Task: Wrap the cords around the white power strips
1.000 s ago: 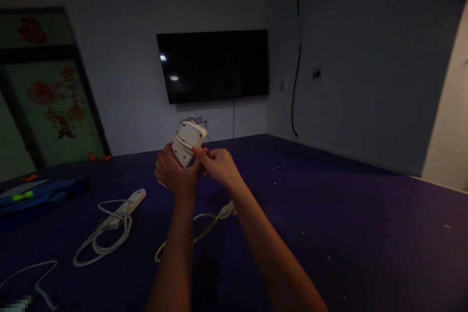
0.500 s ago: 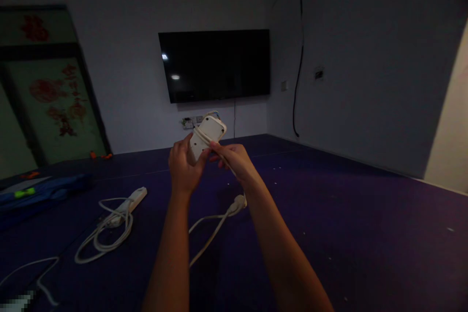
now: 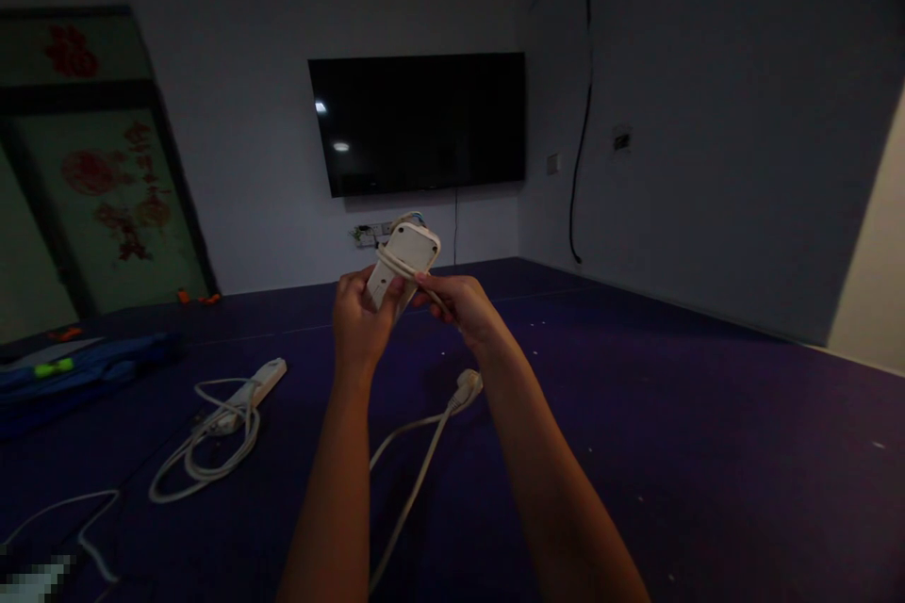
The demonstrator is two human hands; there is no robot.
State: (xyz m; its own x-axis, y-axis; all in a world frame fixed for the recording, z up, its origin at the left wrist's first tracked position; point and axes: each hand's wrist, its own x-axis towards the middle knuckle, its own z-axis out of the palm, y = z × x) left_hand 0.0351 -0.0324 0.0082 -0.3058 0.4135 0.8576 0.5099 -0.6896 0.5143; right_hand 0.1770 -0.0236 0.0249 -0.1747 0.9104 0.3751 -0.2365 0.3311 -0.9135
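My left hand (image 3: 359,320) is wrapped round the lower part of a white power strip (image 3: 403,260), holding it up at chest height with its back facing me. My right hand (image 3: 459,306) pinches the strip's white cord (image 3: 410,480) where it crosses the strip's body. Below my right wrist the cord hangs down towards the floor, and its plug (image 3: 467,386) dangles there.
A second white power strip (image 3: 260,379) with its coiled cord (image 3: 208,448) lies on the dark purple floor at the left. Another white cord (image 3: 63,513) sits at the bottom left. A blue bag (image 3: 85,372) lies by the left wall. A black TV (image 3: 417,122) hangs ahead.
The strip has tilted to the right and shifted right in my hands. More cord is lifted off the floor, and the plug has risen and moved right.
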